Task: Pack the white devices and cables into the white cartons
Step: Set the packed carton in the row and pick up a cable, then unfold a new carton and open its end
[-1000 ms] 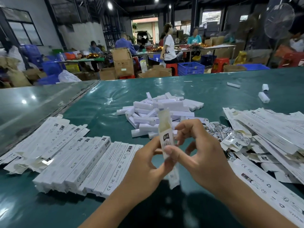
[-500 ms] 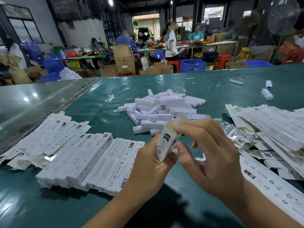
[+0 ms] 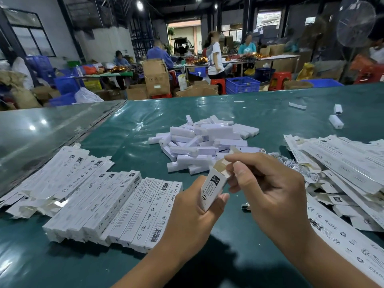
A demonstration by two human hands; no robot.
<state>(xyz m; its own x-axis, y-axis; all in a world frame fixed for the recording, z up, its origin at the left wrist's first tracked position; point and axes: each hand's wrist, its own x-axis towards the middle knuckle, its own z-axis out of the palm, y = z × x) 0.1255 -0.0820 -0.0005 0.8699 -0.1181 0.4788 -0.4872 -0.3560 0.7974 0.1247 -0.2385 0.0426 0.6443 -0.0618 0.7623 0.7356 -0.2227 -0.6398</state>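
While the left hand [image 3: 193, 206] grips a white carton [image 3: 214, 185] low down, tilted up and away over the green table [image 3: 249, 109], the right hand [image 3: 268, 190] pinches the open brown flap [image 3: 223, 166] at its top end between thumb and fingers. Just beyond the hands sits a loose heap of white devices [image 3: 203, 142], and right of it, partly hidden behind the right hand, a tangle of bagged white cables [image 3: 291, 165]. To the left, a neat row of closed cartons [image 3: 116, 206] lies side by side, with flat unfolded ones [image 3: 52, 177] further left. On the right, a big pile of flat carton blanks [image 3: 342, 163] spreads out. A few stray devices [image 3: 335, 121] lie well apart, far right on the table.
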